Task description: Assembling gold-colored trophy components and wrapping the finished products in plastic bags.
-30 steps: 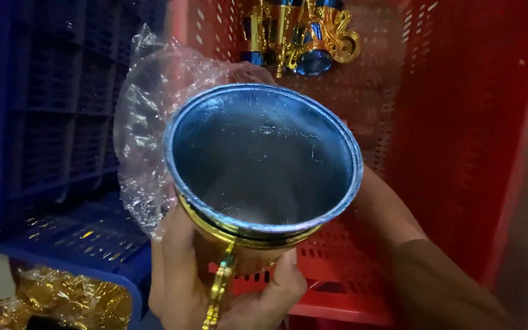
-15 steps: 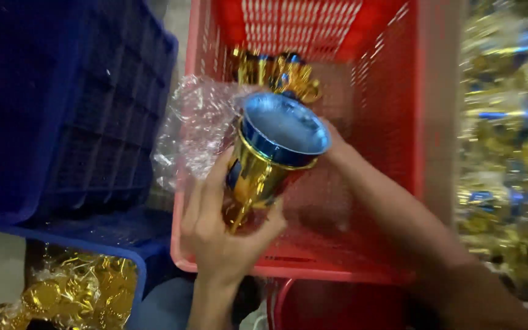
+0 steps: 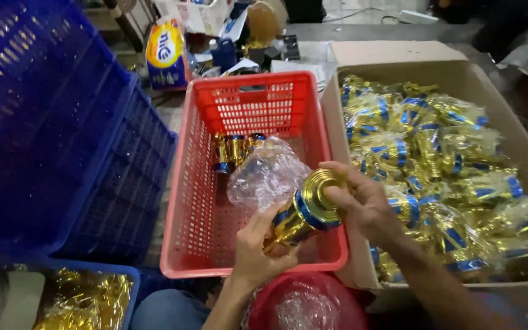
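cup [image 3: 305, 214]: gold, blue band, shiny | pose: tilted, lying nearly on its side, end facing up-right | location: held over near edge of red basket [image 3: 186, 183] | clear plastic wrap [image 3: 265, 174] bunched just behind it

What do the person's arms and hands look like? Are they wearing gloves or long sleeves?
No gloves: both hands are bare. The left hand and the right hand show no rings or watch that I can see. Both forearms are bare too, with no sleeve in view up to the bottom edge of the picture. No marks or bands show on the wrists.
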